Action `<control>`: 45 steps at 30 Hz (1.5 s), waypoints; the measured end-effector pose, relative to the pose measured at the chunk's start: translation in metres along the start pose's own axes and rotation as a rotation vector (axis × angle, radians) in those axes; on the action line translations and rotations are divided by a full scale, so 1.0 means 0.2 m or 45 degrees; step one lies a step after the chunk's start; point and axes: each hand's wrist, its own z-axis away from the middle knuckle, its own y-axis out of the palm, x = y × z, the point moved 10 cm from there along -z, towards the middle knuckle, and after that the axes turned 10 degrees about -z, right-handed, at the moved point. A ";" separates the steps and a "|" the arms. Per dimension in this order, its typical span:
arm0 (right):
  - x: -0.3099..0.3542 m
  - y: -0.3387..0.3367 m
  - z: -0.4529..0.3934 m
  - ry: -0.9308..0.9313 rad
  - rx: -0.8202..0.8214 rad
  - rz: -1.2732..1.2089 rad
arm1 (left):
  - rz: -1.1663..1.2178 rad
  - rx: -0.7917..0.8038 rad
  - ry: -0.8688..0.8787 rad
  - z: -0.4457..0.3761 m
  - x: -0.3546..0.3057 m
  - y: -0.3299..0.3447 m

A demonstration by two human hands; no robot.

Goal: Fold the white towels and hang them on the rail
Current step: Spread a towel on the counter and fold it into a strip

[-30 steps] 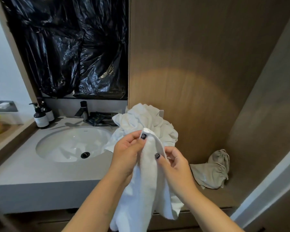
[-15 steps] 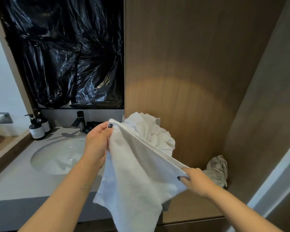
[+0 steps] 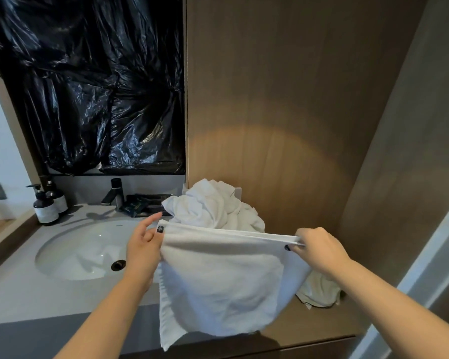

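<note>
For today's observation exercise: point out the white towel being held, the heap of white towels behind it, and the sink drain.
held white towel [image 3: 218,281], head view, middle of the hanging cloth.
heap of white towels [image 3: 210,203], head view, crumpled top of the pile.
sink drain [image 3: 118,265], head view, dark drain ring.

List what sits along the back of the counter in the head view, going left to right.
Two dark pump bottles → black faucet → dark packets → heap of white towels → beige cloth on the wooden ledge, partly hidden behind the held towel.
</note>
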 end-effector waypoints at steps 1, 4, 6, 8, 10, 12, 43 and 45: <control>-0.02 0.01 -0.01 0.043 0.030 -0.117 | -0.057 0.026 0.053 0.00 -0.02 0.01; -0.05 0.03 -0.01 0.100 0.061 -0.457 | -0.148 0.042 0.168 -0.01 -0.07 0.01; -0.04 -0.01 0.01 0.075 -0.034 -0.543 | -0.174 0.041 0.209 -0.01 -0.10 0.00; -0.04 -0.08 0.04 0.050 -0.171 -0.588 | -0.190 0.051 0.266 0.00 -0.13 -0.01; -0.04 -0.14 0.06 0.026 -0.271 -0.573 | -0.251 0.072 0.343 0.02 -0.17 -0.01; -0.04 -0.18 0.06 0.031 -0.305 -0.446 | -0.331 0.093 0.391 0.03 -0.19 -0.01; -0.18 -0.19 0.04 0.106 -0.251 -0.653 | -0.390 -0.294 0.298 0.04 -0.12 -0.10; -0.20 -0.21 0.04 0.095 -0.297 -0.774 | -0.441 -0.311 0.265 0.04 -0.12 -0.10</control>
